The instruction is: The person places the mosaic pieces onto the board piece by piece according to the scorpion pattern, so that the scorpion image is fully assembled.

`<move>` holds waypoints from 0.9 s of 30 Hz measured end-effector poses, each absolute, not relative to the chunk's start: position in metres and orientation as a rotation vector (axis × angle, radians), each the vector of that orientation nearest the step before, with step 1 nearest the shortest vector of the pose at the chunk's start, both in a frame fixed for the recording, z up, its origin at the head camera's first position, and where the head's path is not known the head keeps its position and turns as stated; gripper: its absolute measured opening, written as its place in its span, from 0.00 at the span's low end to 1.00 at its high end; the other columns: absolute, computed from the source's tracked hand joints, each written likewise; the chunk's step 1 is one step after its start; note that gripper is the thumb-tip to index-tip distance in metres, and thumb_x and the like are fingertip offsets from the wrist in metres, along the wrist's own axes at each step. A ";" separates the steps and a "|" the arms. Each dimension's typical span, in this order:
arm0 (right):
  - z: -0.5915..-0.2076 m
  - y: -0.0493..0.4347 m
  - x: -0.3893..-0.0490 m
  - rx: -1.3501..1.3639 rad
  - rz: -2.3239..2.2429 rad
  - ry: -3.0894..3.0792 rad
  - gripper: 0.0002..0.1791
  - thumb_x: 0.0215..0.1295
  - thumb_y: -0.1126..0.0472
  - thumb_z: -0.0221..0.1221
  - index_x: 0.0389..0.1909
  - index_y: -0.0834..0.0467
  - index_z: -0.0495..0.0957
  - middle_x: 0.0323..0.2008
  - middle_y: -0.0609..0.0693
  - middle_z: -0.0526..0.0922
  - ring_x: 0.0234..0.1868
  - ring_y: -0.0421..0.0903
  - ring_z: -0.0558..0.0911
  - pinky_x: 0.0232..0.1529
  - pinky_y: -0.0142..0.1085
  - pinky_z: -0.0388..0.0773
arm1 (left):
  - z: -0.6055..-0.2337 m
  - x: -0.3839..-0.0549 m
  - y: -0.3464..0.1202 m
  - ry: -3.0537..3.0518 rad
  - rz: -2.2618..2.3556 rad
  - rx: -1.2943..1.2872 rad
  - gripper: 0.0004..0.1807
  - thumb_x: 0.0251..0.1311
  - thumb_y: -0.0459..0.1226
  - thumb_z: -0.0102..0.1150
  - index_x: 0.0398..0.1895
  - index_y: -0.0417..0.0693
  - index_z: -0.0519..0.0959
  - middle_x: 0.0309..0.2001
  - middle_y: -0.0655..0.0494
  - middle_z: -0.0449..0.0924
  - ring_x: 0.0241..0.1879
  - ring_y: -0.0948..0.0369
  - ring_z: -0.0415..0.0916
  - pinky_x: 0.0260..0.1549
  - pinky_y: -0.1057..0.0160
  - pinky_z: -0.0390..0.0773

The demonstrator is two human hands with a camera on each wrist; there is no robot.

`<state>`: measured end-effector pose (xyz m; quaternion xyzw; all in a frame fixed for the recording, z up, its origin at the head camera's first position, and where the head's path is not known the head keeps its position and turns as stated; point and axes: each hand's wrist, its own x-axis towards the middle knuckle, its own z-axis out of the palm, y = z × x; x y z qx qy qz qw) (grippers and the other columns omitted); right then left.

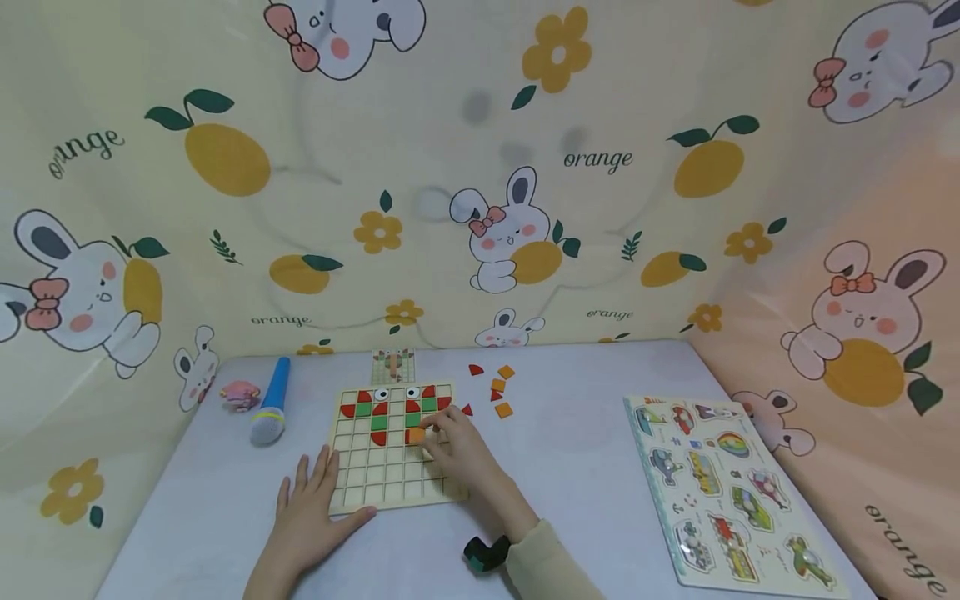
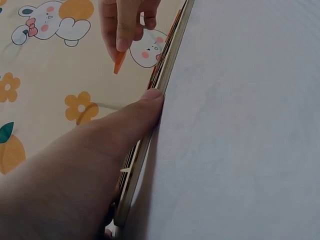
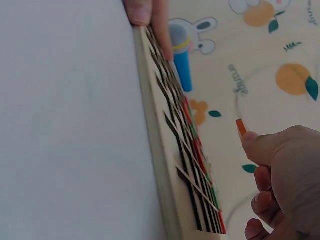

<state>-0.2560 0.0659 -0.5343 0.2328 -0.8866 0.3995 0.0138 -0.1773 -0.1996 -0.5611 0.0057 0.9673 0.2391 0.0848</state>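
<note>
A cream grid board (image 1: 382,487) lies on the table. Its upper cells hold red quarter-circle tiles, green square tiles (image 1: 378,423) and two round eye tiles (image 1: 382,394). My right hand (image 1: 468,458) pinches an orange square tile (image 2: 119,63) between thumb and fingertips. In the right wrist view that orange tile (image 3: 241,127) is held up off the board. From above it overlaps the cells under the right-hand green and red column. My left hand (image 1: 307,517) rests at the board's near left corner, fingers spread along the left edge and thumb on the near edge.
Loose orange squares (image 1: 504,410) and red tiles (image 1: 476,369) lie right of the board. Behind it is a pattern card (image 1: 393,367). A blue toy microphone (image 1: 276,387) and a pink toy (image 1: 240,395) stand left. A picture puzzle board (image 1: 675,533) lies at right.
</note>
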 end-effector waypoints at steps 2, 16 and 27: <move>-0.535 0.064 -0.254 0.720 1.256 -2.774 0.13 0.75 0.58 0.66 0.56 0.56 0.84 0.51 0.48 0.79 0.49 0.44 0.78 0.53 0.36 0.81 | -0.561 -0.178 -0.199 2.887 0.715 0.016 0.70 0.56 0.76 0.61 0.84 0.33 0.50 0.85 0.34 0.39 0.82 0.28 0.28 0.74 0.23 0.27; -0.543 0.064 -0.254 0.715 1.247 -2.774 0.14 0.75 0.55 0.67 0.56 0.53 0.84 0.54 0.46 0.79 0.49 0.40 0.76 0.52 0.33 0.80 | -0.558 -0.181 -0.195 2.868 0.728 0.012 0.71 0.56 0.75 0.62 0.84 0.32 0.49 0.85 0.33 0.38 0.81 0.27 0.26 0.73 0.21 0.26; -0.535 0.066 -0.260 0.646 1.253 -2.780 0.14 0.74 0.56 0.67 0.57 0.55 0.84 0.53 0.49 0.79 0.51 0.45 0.79 0.55 0.38 0.82 | -0.558 -0.179 -0.195 2.867 0.724 0.014 0.71 0.56 0.75 0.62 0.84 0.33 0.47 0.85 0.33 0.38 0.82 0.28 0.25 0.73 0.22 0.25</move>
